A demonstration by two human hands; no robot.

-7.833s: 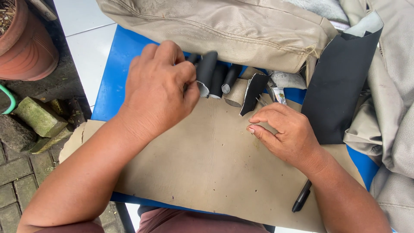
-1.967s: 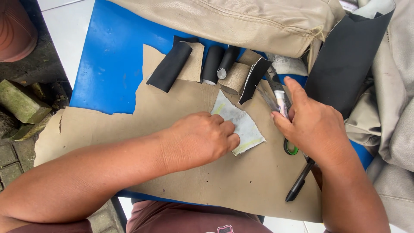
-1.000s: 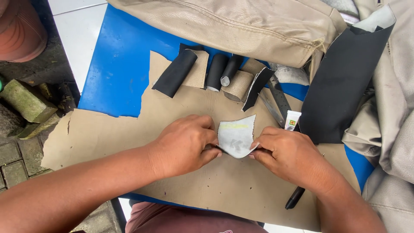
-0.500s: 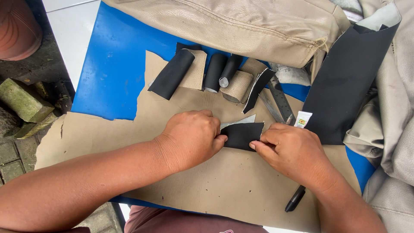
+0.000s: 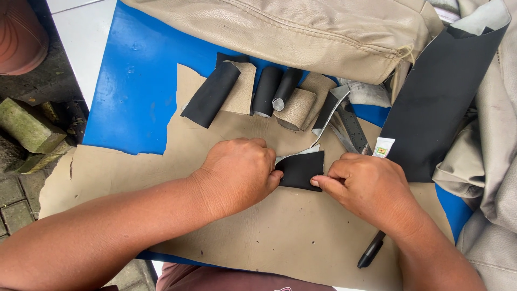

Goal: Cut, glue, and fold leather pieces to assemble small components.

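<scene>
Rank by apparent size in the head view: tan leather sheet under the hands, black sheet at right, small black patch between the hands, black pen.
1. tan leather sheet
2. black sheet
3. small black patch, pinched by left hand and right hand
4. black pen, though the right arm hides part of it, so 3 versus 4 is unsure.

We look through a single head-worn camera, aimed steeply down and close over the blue worktop (image 5: 134, 97). Our own forearms enter from the bottom edge. Paving (image 5: 16, 199) shows at the left margin, and no second view overlaps this one.
</scene>
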